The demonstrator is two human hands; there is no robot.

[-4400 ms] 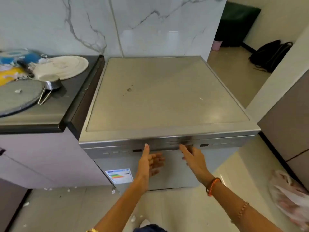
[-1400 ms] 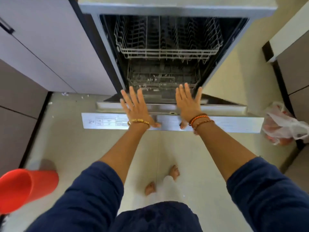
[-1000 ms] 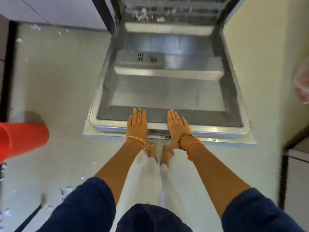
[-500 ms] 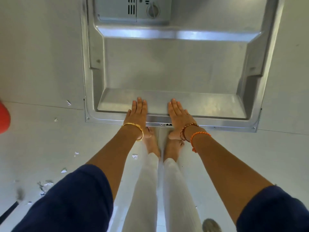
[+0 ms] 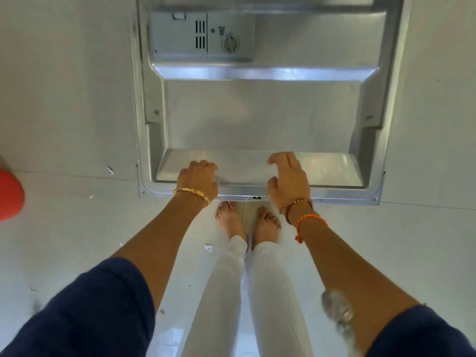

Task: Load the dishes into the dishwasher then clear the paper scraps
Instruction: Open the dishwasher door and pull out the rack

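The dishwasher door (image 5: pixel 257 117) lies fully open and flat, its steel inner face up, with the detergent dispenser (image 5: pixel 203 37) at the far end. My left hand (image 5: pixel 198 177) and my right hand (image 5: pixel 288 176) are over the door's near edge, fingers loosely curled, holding nothing. Whether the fingertips still touch the steel is unclear. Small white paper scraps (image 5: pixel 209 247) lie on the floor near my feet, with more scraps (image 5: pixel 110 170) left of the door. No dishes or racks are in view.
A red plastic container (image 5: pixel 10 194) sits at the left edge of the floor. My bare feet (image 5: pixel 247 220) stand right under the door's near edge. Pale floor tiles (image 5: pixel 64 99) flank the door on both sides.
The closed door has been pulled down to lie flat. In the last half second my flat hands lifted from its edge and the fingers curled; the view tilted further down.
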